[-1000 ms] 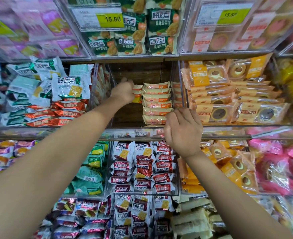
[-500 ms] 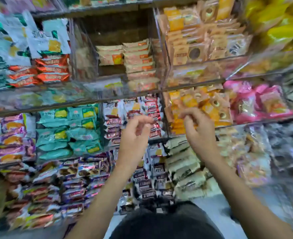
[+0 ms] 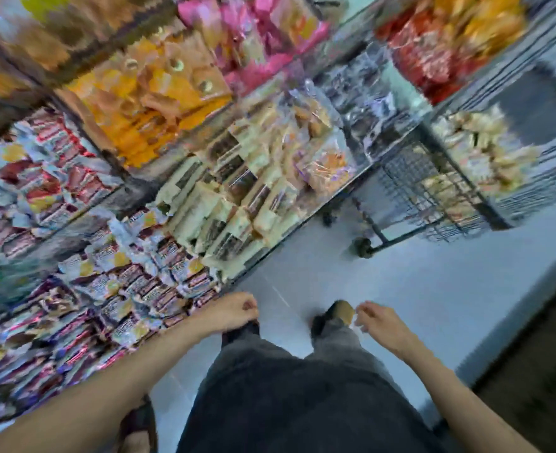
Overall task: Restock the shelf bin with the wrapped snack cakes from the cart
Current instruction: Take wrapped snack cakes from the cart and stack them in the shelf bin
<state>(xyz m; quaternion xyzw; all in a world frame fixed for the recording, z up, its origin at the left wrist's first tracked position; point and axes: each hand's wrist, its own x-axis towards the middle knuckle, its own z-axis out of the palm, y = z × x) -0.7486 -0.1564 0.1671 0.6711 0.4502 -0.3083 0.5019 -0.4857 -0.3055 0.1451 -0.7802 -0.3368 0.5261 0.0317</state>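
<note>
Low over the floor, the left hand (image 3: 234,311) and right hand (image 3: 379,323) hang loosely curled, holding nothing (blur hides finer detail); the cakes (image 3: 476,148) lie in the cart (image 3: 430,191) ahead-right, well apart; the refill trip seems underway, and the next move calls for reaching in for wrappers

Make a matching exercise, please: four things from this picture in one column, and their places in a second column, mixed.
Things:
1. wire cart
2. left hand
3. right hand
4. pink packets

Places:
A. top of the picture, on the shelves
B. low, beside the packed bins
C. right, standing on the pale floor
D. low, right of the dark trousers' knee

Pairs: 1-C, 2-B, 3-D, 4-A
</note>
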